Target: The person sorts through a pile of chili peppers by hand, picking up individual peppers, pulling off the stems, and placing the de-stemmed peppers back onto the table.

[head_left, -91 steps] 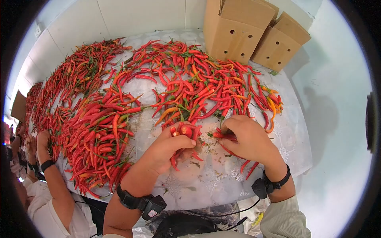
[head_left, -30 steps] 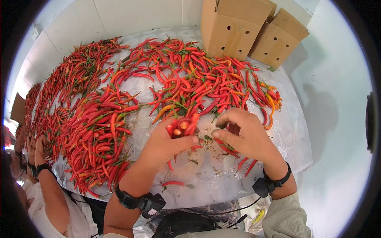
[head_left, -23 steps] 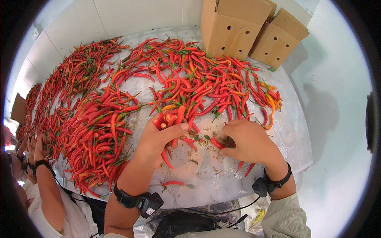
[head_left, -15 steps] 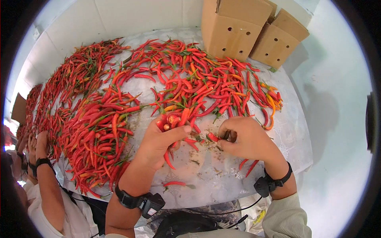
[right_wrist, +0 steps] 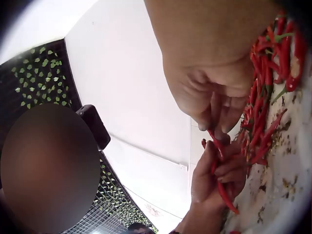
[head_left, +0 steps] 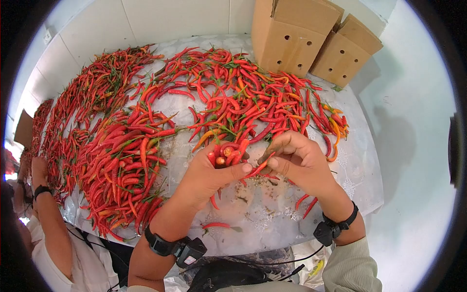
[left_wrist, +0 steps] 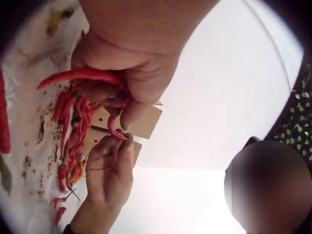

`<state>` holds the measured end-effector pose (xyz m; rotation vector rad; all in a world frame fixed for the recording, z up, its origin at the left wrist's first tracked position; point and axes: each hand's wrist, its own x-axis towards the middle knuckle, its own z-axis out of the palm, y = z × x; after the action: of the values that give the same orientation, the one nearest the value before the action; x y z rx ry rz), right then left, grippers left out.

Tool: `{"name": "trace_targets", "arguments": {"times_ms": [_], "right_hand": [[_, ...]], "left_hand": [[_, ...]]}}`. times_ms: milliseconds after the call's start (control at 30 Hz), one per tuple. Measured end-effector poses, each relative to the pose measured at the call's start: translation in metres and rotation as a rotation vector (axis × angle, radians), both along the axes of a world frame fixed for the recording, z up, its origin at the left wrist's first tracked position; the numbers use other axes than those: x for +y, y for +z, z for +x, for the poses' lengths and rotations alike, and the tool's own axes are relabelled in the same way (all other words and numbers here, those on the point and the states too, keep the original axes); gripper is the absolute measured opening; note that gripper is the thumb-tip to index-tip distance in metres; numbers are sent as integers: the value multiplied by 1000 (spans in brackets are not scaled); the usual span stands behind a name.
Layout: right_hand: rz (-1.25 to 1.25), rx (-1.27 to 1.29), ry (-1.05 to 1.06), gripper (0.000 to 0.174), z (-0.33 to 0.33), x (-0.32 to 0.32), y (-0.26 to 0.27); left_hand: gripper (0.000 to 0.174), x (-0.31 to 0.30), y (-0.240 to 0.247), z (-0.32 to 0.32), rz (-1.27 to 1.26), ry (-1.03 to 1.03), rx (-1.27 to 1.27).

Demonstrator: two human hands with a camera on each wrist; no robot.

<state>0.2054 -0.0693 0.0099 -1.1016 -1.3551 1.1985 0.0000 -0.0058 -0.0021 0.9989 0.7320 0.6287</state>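
My left hand point(head_left: 206, 173) grips a bunch of red chilies point(head_left: 228, 152), their cut-looking ends facing up past the thumb. Just to its right, my right hand point(head_left: 306, 165) pinches a single slim red chili point(head_left: 261, 165) between thumb and forefinger. One end of that chili comes right up to the left thumb tip. From the left wrist view, a long red chili point(left_wrist: 80, 75) sticks out of the left fist, and the right fingertips meet a chili's tip below it. The right wrist view shows a chili point(right_wrist: 226, 195) hanging below the left palm.
A big heap of red chilies point(head_left: 119, 175) lies to the left, a looser spread point(head_left: 253, 102) behind the hands. Cardboard boxes point(head_left: 292, 41) stand at the back right. One chili point(head_left: 218, 225) lies near the table's front edge. Another person's arm point(head_left: 51, 214) reaches in at far left.
My right hand has come left and up to the left hand, bringing a red chili against the bunch. Since three seconds ago, a single chili has come to lie near the front edge.
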Motion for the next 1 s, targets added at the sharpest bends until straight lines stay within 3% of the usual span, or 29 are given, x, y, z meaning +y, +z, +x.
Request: {"name": "trace_targets", "arguments": {"times_ms": [267,367,467,567,667,767,867,1000], "right_hand": [[-62,95,-41,19,-13,-1,-6],[1,-314,-128,21,-6,1,-2],[275,-872,-36,22,-2,3,-5],[362,-1034,-14,22,-7,0,-20],[318,-1040,-17,22,-8,-2,-15],[286,-940,-165,23,-10,0,-14],[20,-516,-178,22,-14,-2,0],[73,-355,-120,17,-21,-9,-2]], "left_hand": [[29,-2,-12,1,70,-148,27],[25,0,0,-4,3,-83,36],[22,4,-2,-6,-80,34,-22],[21,5,0,-6,-110,115,-53],[22,7,-1,-7,-106,103,-61],[24,7,-1,-6,-80,87,-47],[28,5,1,-3,-27,56,-27],[31,-1,0,1,30,-30,-70]]}}
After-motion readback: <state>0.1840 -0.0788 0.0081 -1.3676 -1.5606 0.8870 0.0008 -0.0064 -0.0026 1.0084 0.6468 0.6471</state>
